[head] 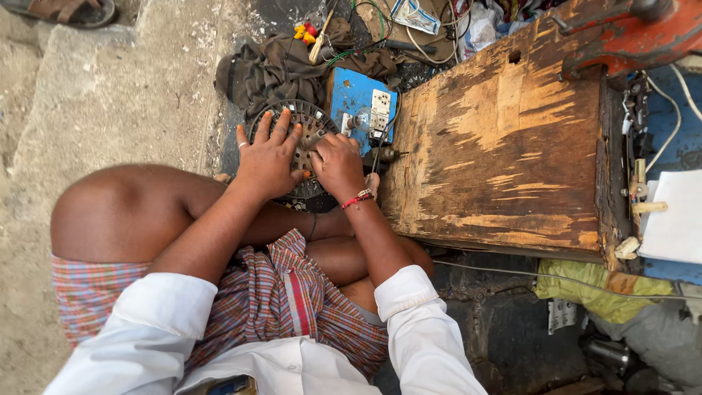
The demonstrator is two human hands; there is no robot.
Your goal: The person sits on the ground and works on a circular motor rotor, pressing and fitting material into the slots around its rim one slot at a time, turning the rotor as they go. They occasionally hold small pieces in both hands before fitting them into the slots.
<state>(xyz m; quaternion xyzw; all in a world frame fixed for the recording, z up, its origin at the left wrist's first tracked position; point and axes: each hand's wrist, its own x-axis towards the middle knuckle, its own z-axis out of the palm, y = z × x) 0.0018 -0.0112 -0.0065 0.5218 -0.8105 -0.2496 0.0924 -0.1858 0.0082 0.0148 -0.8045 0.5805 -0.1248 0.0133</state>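
Head view: our left hand (267,157) spread flat on round slotted metal motor core (313,126), right hand (338,164) fingers curled on its near rim, touching left. Blue switchboard (363,108) just beyond right hand. Judgement: we press evenly, avoid slipping.

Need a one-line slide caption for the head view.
Seated person's left hand and right hand press on a round slotted metal disc beside a worn wooden bench.

Open concrete floor (110,110) to the left, wooden worktop (504,139) walling the right, blue switch box (362,106) and crumpled cloth (274,69) crowding ahead, raised knee (124,208) blocking low left.
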